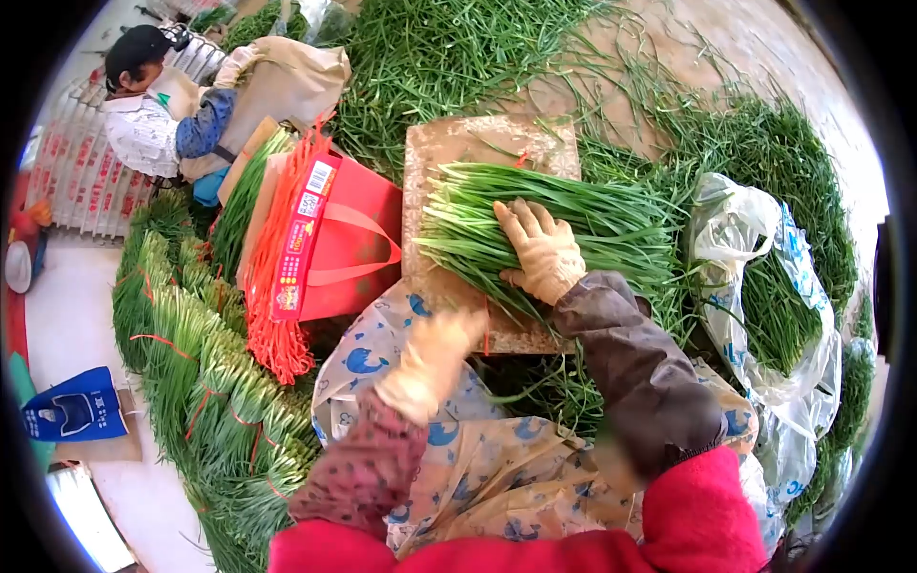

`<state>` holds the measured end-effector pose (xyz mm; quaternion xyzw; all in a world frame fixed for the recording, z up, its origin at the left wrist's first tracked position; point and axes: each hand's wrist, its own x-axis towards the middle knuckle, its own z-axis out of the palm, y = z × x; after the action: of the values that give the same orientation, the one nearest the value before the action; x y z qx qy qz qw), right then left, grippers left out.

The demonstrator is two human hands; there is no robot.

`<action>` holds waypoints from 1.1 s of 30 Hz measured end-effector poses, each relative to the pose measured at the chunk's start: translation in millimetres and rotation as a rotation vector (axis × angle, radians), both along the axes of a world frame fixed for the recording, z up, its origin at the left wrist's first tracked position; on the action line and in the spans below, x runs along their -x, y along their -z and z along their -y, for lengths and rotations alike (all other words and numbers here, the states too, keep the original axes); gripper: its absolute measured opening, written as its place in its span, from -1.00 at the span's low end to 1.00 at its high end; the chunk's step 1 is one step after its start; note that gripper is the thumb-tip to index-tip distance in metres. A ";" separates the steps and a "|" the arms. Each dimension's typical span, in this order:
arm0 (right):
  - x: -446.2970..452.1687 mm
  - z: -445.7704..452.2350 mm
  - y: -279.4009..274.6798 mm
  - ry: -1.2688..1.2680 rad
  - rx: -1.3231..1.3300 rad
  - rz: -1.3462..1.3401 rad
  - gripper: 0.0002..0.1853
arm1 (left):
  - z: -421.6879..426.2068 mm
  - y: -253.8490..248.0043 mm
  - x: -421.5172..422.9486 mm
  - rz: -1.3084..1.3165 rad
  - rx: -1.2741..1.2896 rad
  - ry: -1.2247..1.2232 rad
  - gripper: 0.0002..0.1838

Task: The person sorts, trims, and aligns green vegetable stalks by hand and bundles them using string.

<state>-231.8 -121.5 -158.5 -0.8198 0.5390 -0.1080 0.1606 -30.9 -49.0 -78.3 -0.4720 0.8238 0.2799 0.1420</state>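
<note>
Long green stalks with pale ends lie across a worn board. My right hand, in a pale glove, rests on top of them with its fingers spread. My left hand, also gloved, is blurred by motion over the board's lower left corner, and its fingers cannot be made out. A red strip runs down beneath the stalks near the board's lower edge. Left of the board stands a red bag with a bundle of red ties hanging along its left side.
Tied green bundles are piled at the left. Loose greens cover the floor beyond the board. A clear plastic bag holding greens is at the right. Another person works at the upper left. A patterned apron covers my lap.
</note>
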 end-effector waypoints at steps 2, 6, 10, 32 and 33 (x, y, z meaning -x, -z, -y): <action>1.3 2.4 -5.5 -0.007 0.002 0.040 0.04 | 16.0 39.1 4.1 0.193 0.577 -0.022 -0.22; 2.7 6.2 -8.4 -0.012 -0.086 0.073 0.07 | 62.8 66.6 6.6 0.257 0.836 0.117 -0.29; 2.2 2.5 -5.3 -0.008 0.016 0.099 0.06 | 111.4 34.2 19.4 -0.004 0.809 -0.319 -0.26; -0.5 3.6 -8.6 -0.003 -0.059 0.084 0.08 | 71.5 104.2 -10.1 0.374 0.797 0.188 -0.28; -1.1 4.2 -13.9 -0.013 -0.085 0.058 0.07 | 72.0 100.8 0.0 0.580 0.889 0.321 -0.25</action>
<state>-230.7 -125.8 -144.5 -0.8121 0.5330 -0.1079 0.2114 -30.9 -121.0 -179.1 -0.4126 0.8514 -0.2614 0.1912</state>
